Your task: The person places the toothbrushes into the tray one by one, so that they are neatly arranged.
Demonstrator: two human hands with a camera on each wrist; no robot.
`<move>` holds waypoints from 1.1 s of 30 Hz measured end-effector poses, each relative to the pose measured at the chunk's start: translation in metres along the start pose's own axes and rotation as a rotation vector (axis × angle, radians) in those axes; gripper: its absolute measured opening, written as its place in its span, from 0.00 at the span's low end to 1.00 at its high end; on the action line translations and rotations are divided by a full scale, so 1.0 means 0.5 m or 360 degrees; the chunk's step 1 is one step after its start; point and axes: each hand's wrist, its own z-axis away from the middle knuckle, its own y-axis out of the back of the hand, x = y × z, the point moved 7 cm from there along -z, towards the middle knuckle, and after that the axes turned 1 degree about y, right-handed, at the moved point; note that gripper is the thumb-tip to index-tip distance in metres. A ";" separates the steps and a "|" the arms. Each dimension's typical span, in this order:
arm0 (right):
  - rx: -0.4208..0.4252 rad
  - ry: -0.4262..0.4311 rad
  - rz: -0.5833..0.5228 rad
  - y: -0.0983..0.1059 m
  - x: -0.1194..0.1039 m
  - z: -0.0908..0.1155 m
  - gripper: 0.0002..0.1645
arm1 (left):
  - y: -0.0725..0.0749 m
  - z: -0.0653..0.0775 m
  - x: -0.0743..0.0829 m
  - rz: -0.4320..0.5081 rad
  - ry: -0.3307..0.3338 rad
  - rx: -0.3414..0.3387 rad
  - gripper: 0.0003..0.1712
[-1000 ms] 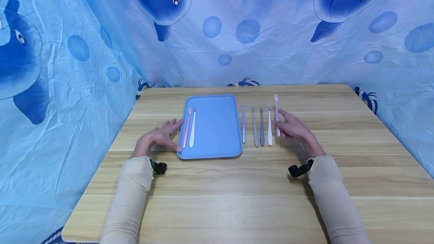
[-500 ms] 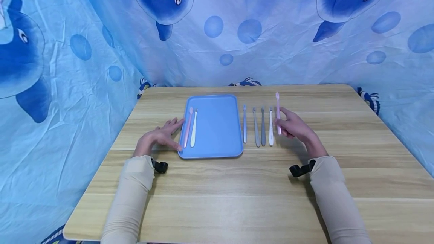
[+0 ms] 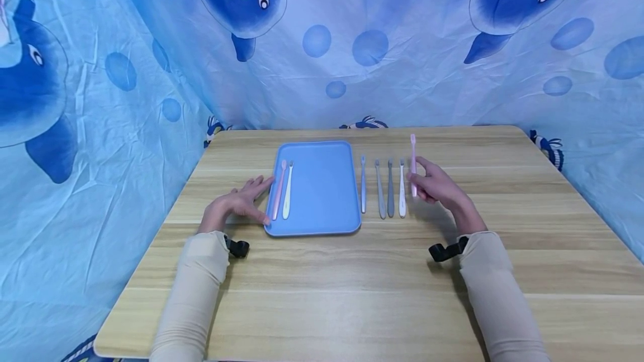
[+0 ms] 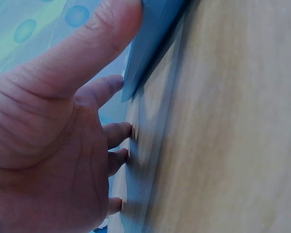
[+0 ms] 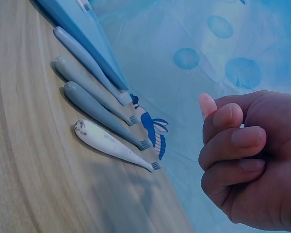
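A pink toothbrush point(image 3: 413, 155) is pinched in my right hand point(image 3: 435, 183), its bristle head pointing to the table's far edge. In the right wrist view, the curled fingers point(image 5: 228, 145) hang above the tabletop and mostly hide that brush. My left hand point(image 3: 241, 201) lies spread at the left side of a blue tray point(image 3: 322, 189); its thumb and index finger touch the rim. Inside the tray, along its left side, are a pink toothbrush point(image 3: 279, 191) and a white toothbrush point(image 3: 288, 191).
Right of the tray lie a blue toothbrush point(image 3: 363, 186), a grey toothbrush point(image 3: 380, 191), a darker grey toothbrush point(image 3: 390, 189) and a white toothbrush point(image 3: 402, 191), roughly parallel. A blue dolphin-print cloth point(image 3: 402, 94) hangs behind the wooden table point(image 3: 332, 295).
The pink toothbrush in my right hand has risen slightly and shifted away from me. My left hand keeps its place at the tray.
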 end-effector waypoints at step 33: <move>0.0003 0.0061 -0.0002 -0.046 -0.028 -0.023 0.37 | -0.005 0.005 0.004 -0.0007 -0.0011 0.0016 0.75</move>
